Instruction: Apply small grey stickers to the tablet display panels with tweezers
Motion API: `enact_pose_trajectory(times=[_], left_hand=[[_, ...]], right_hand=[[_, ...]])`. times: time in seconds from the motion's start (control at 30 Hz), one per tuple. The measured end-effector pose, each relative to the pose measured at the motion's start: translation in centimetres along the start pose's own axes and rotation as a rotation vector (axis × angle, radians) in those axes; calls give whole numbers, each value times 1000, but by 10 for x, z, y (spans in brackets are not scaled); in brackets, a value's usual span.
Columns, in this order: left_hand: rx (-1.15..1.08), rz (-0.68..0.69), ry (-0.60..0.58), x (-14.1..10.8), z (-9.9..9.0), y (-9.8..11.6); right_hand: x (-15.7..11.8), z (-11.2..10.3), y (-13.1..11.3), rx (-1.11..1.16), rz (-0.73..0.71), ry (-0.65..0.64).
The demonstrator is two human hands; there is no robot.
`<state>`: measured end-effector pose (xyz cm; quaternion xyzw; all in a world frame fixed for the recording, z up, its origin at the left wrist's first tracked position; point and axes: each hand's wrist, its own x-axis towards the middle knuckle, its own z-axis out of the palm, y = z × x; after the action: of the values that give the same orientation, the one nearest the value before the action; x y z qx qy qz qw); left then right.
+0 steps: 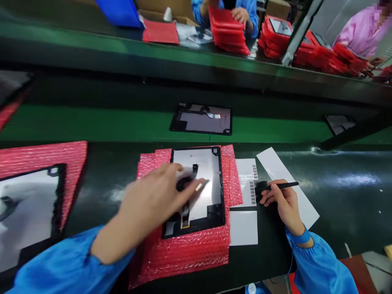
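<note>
My left hand [156, 192], slightly smeared by motion, reaches over a tablet screen panel [208, 163] that lies back side up. Its thumb and index finger are apart, close to the black flex cable [185, 214] on the panel. Under the panel is a stack of red bubble-wrap bags [190, 257]. My right hand [283, 202] is closed around a slim black pen-like tool [286, 185], right of the panel. By its fingertips is a blurred dark shape I cannot make out. White sheets with small grey stickers [252, 192] lie just left of that hand.
Another screen panel [33, 208] rests on red bubble wrap at left. A further panel [202, 120] lies on the green strip behind. A white strip [275, 163] and a white card [243, 228] flank my right hand. Across the shelf, a person's hands [240, 15] touch stacked red bags [228, 34].
</note>
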<state>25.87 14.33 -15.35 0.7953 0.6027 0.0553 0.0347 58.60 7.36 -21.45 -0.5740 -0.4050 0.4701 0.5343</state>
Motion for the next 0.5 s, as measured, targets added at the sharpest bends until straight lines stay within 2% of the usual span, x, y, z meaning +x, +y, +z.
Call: enact_pose_trajectory(times=[0.07, 0.13, 0.17, 0.37, 0.43, 0.5], left_hand=[[99, -184, -173, 12, -6, -28], [77, -229, -281, 12, -4, -44], [46, -233, -290, 9, 0, -47], [-64, -259, -162, -9, 18, -45], [-97, -203, -10, -14, 19, -41], [-196, -22, 180, -20, 19, -29]], right_hand=[[5, 1, 0, 10, -24, 24], [8, 3, 2, 14, -32, 22], [9, 3, 4, 15, -30, 15], [18, 1, 5, -52, 8, -62], [25, 1, 1, -99, 14, -98], [31, 1, -4, -149, 14, -127]])
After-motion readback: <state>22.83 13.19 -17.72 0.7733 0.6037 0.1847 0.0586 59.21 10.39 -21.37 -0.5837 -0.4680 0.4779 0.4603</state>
